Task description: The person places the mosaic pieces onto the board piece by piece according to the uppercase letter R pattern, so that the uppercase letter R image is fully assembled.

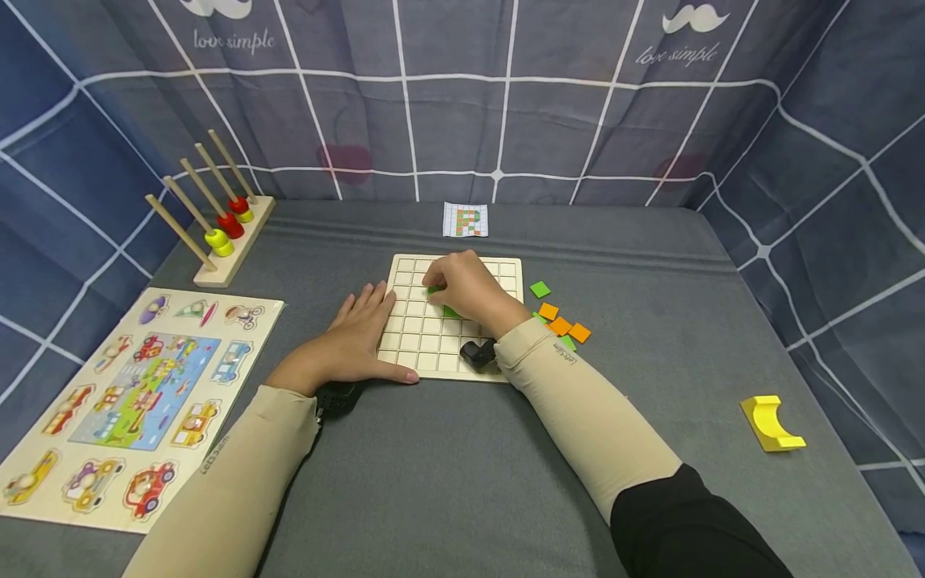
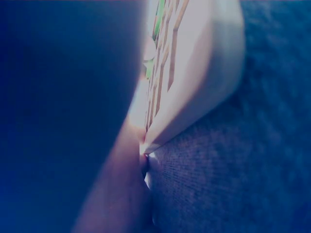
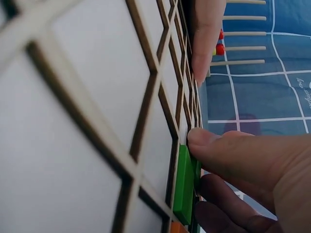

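A wooden grid board [image 1: 408, 341] lies on the grey table with its square cells facing up. My left hand [image 1: 354, 341] rests flat at the board's left edge, fingers spread and thumb along the near corner. Over the upper middle of the grid, my right hand [image 1: 470, 293] pinches a green square tile [image 3: 197, 177] between thumb and fingers. Another green tile [image 3: 183, 187] sits in the grid beside it, and an orange tile [image 3: 178, 227] shows at the bottom of the right wrist view. The right hand hides part of the grid.
Loose orange tiles [image 1: 580, 333] and green tiles [image 1: 539, 290] lie right of the board. A pattern card [image 1: 466, 220] is behind it. To the left are a peg stand [image 1: 234, 249] and a picture puzzle [image 1: 246, 337]; a yellow curved block [image 1: 769, 424] lies far right.
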`<state>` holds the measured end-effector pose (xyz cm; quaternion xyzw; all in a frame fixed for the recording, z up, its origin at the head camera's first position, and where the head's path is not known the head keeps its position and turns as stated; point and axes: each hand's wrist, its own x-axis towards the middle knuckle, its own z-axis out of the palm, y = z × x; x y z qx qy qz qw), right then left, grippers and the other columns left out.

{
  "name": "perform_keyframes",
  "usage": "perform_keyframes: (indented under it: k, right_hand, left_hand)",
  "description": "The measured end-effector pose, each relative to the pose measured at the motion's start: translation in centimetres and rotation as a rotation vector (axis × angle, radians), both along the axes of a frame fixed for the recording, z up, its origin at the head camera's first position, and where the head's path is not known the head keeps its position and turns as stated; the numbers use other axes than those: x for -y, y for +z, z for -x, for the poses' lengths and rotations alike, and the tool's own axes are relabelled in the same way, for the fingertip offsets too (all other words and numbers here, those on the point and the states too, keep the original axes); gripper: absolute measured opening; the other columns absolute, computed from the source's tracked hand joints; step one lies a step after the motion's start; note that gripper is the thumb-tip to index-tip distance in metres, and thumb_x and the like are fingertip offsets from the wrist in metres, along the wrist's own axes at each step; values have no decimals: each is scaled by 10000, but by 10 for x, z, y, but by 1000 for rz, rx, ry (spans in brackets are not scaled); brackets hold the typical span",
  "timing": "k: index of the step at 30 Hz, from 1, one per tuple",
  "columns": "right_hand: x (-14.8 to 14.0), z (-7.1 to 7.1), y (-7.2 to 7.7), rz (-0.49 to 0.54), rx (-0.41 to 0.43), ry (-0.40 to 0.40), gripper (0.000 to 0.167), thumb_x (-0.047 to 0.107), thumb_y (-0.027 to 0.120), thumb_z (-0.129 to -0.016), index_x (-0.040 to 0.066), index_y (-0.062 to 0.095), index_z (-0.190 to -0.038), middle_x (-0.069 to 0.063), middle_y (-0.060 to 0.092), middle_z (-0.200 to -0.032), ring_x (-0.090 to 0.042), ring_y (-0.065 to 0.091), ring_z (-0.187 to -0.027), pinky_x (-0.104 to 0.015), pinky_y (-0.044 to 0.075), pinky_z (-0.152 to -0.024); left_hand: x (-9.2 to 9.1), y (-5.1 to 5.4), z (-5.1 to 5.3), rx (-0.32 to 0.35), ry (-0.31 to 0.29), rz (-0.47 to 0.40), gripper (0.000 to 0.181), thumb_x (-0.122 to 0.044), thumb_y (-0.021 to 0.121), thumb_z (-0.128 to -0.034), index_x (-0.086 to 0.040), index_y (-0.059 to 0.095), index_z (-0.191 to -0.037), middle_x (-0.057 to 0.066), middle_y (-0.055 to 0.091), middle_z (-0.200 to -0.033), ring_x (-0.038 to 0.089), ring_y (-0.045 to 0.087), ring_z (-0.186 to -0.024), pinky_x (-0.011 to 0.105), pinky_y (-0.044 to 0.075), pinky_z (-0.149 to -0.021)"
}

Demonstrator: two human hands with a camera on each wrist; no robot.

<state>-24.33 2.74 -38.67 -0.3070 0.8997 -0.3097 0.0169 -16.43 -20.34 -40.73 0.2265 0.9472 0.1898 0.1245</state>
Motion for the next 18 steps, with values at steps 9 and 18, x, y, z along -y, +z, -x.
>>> perform_keyframes:
  k: [9, 18]
  right_hand:
    - [-4, -6, 2, 0, -18, -3, 225, 2, 861, -878, 32, 810, -1095, -50, 778, -1024, -156, 719, -980, -273, 537, -878]
    - [-22, -12, 4, 29, -47, -32, 170, 28, 810, -920, 46, 815, -1088, -62, 778, -1023, -177, 712, -964, -323, 543, -870]
  left_hand:
    - [0, 0, 0, 3, 7, 13, 1495, -861, 760, -701, 23, 43, -1671, 244, -39, -1722, 412, -83, -1572, 578, -52, -1224]
    - [0, 1, -1, 0, -3, 8, 1480, -840, 769, -717, 33, 44, -1668, 250, -34, -1720, 414, -75, -1572, 575, -41, -1226]
